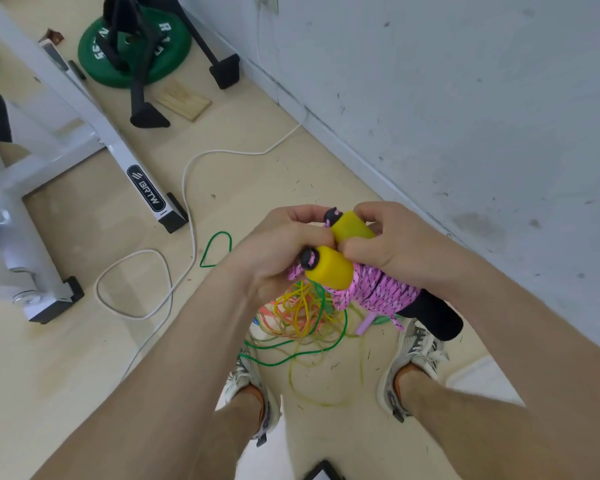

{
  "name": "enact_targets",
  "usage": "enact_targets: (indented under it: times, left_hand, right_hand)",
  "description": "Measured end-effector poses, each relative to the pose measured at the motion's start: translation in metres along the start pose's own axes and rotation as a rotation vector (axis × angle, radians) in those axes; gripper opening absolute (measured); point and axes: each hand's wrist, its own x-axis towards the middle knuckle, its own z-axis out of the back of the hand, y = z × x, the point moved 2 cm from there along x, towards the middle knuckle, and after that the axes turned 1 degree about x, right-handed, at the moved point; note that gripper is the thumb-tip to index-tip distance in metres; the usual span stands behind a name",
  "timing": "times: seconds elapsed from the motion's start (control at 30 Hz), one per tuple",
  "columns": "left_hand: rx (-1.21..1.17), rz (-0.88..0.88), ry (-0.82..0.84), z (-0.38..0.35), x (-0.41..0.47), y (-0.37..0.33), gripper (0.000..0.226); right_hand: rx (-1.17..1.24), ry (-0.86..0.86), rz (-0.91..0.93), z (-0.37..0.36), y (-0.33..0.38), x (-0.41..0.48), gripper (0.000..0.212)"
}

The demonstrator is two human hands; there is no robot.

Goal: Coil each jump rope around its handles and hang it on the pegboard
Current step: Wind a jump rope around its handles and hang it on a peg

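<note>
Both hands grip one jump rope at chest height: the left hand (274, 251) closes on pink cord by the yellow handles (329, 271), while the right hand (388, 244) clamps the wound pink coil (381, 292) (black grips poke out below). Loose ropes (302, 320) tangle on the floor between the shoes, the wall (465, 98) close right, open floor left.

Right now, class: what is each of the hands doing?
Left hand: closed on the near yellow handle.
Right hand: closed on the far yellow handle, beside the pink rope coil.
</note>
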Motion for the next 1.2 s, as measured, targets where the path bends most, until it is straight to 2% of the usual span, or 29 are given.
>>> enact_targets:
  times: [0.07,0.17,0.33,0.37,0.43,0.47,0.67,0.77,0.9,1.07,1.13,1.2]
  left_hand:
    - [-0.104,0.03,0.1,0.007,-0.002,-0.004,0.039]
    - [-0.235,0.036,0.128,0.016,-0.001,-0.004,0.042]
    - [-0.048,-0.004,0.169,0.013,0.002,0.007,0.039]
    - [0.002,-0.016,0.168,0.014,0.003,0.008,0.038]
    - [0.053,-0.027,0.153,0.012,0.004,0.009,0.036]
    - [0.042,-0.031,0.143,0.009,0.004,0.01,0.034]
    - [-0.024,-0.128,0.047,-0.006,0.005,0.012,0.028]
    - [-0.08,-0.151,0.07,-0.01,0.005,0.01,0.03]
    - [-0.056,-0.222,0.039,-0.016,0.002,0.004,0.021]
    - [0.033,-0.212,0.053,-0.013,0.0,0.001,0.013]
    - [0.126,-0.204,0.058,-0.011,0.0,0.0,0.013]
    - [0.203,-0.223,0.068,-0.012,-0.002,-0.001,0.003]
  right_hand:
    - [0.079,-0.004,0.001,0.006,0.0,0.0,0.027]
    - [0.261,0.029,-0.026,0.013,0.0,-0.002,0.035]
    - [0.429,0.164,-0.119,0.009,0.0,-0.005,0.029]
    - [0.446,0.184,-0.131,0.007,0.001,-0.007,0.022]
    - [0.446,0.149,-0.161,0.005,0.003,-0.008,0.005]
    - [0.441,0.118,-0.179,0.005,0.001,-0.007,0.004]
    - [0.463,0.041,-0.203,0.01,-0.002,-0.002,0.009]
    - [0.513,0.055,-0.193,0.008,-0.002,-0.003,0.007]
    - [0.644,0.058,-0.176,0.012,0.003,-0.004,0.033]
    - [0.681,0.133,-0.174,0.012,0.003,-0.007,0.013]
    - [0.718,0.186,-0.183,0.009,0.004,-0.01,0.018]
    - [0.783,0.223,-0.205,0.004,0.01,-0.014,0.021]
